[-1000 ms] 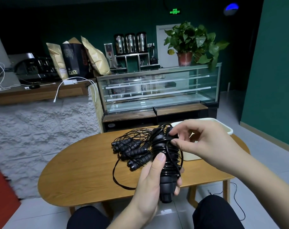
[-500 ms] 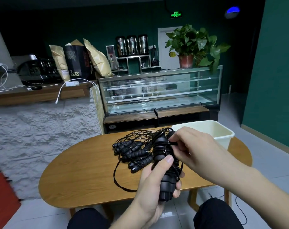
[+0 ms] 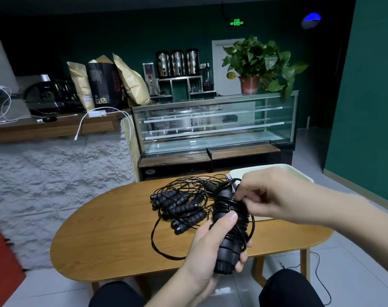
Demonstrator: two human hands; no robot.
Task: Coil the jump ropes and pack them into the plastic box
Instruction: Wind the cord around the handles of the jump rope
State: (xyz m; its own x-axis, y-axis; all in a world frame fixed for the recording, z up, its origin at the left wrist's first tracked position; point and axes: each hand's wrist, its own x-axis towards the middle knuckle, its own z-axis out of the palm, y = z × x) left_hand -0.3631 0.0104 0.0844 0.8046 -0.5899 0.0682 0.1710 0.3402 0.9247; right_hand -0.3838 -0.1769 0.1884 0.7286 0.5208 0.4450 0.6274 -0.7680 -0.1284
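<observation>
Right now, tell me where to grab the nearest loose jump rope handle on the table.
Probably take the nearest loose handle around its ribbed middle, coming from above with fingers across its length. It lies flat at the near edge of the pile, its capped end toward you, while tangled cord crowds the far ends.

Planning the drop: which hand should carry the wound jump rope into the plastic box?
Probably left. The left hand already grips the wound jump rope by its handles; the right hand only pinches cord, directly before the plastic box.

Wooden table (image 3: 104,235) bears loose jump ropes (image 3: 179,207) and plastic box (image 3: 295,171).
</observation>
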